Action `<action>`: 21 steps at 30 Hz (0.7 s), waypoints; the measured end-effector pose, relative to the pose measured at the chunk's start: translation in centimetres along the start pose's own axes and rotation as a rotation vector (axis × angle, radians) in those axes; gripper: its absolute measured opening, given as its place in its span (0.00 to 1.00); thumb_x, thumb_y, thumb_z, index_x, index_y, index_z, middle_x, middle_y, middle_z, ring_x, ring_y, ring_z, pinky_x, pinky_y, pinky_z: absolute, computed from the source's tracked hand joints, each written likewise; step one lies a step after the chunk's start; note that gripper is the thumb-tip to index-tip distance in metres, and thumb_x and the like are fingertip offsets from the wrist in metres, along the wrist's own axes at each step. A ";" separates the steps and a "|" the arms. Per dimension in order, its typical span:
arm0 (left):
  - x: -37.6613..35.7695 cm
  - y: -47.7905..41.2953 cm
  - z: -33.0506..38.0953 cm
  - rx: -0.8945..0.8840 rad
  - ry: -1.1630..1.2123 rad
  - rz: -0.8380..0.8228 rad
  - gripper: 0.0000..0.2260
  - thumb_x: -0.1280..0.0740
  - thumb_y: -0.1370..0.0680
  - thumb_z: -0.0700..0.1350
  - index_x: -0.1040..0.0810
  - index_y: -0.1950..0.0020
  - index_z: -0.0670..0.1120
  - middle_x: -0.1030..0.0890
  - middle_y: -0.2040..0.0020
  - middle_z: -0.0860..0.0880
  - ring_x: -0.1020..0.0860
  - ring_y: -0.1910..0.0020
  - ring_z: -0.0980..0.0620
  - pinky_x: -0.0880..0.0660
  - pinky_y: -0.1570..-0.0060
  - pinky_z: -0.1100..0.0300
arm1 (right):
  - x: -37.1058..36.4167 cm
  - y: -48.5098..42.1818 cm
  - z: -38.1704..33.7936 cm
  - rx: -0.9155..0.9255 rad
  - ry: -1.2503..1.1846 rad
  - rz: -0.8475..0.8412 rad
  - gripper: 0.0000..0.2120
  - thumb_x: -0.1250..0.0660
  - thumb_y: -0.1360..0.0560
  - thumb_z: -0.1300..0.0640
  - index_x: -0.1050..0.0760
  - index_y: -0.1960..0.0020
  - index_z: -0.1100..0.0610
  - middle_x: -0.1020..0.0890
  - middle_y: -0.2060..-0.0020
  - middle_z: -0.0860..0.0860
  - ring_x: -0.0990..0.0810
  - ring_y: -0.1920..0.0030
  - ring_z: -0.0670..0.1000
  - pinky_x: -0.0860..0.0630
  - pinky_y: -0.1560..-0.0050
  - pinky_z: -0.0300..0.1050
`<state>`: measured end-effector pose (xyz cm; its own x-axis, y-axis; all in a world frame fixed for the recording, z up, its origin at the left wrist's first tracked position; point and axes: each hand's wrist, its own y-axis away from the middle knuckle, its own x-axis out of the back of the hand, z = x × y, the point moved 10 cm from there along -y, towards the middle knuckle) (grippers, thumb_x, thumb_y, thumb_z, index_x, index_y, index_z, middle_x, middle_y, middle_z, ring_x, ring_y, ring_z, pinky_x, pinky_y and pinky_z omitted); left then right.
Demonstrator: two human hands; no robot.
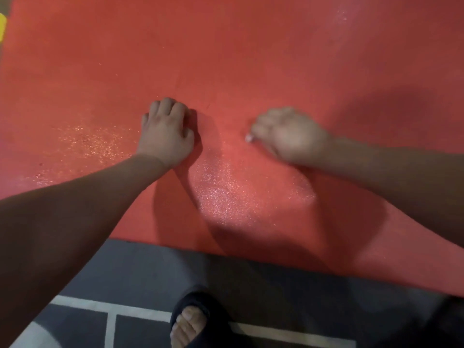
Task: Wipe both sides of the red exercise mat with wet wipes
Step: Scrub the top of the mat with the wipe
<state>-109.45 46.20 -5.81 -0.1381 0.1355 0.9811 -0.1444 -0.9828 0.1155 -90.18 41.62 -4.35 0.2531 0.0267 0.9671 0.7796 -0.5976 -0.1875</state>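
The red exercise mat lies flat and fills most of the view; its near edge runs across the lower part. Wet, glistening patches show on it between my arms and to the left. My left hand presses down on the mat near the middle, its fingers bent and nothing in it. My right hand, blurred, sits on the mat to the right and grips a wet wipe. Only a small white corner of the wipe shows at the fingertips.
A grey rug with white lines lies in front of the mat's near edge. My foot in a dark slipper stands on it. A yellow object shows at the far left edge.
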 end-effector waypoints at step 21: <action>-0.5 0.0 1.6 0.013 0.092 -0.031 0.25 0.41 0.30 0.49 0.26 0.34 0.48 0.28 0.34 0.42 0.32 0.35 0.37 0.33 0.38 0.40 | 1.7 5.4 6.9 -0.509 0.030 0.000 0.10 0.42 0.18 0.55 0.26 0.51 0.59 0.22 0.58 0.60 0.23 0.57 0.63 0.28 0.54 0.57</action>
<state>-107.80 45.95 -6.08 -0.2233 0.1767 0.9586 -0.1378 -0.9793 0.1484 -81.62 43.97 -4.85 0.2306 0.0077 0.9730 0.3999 -0.9124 -0.0875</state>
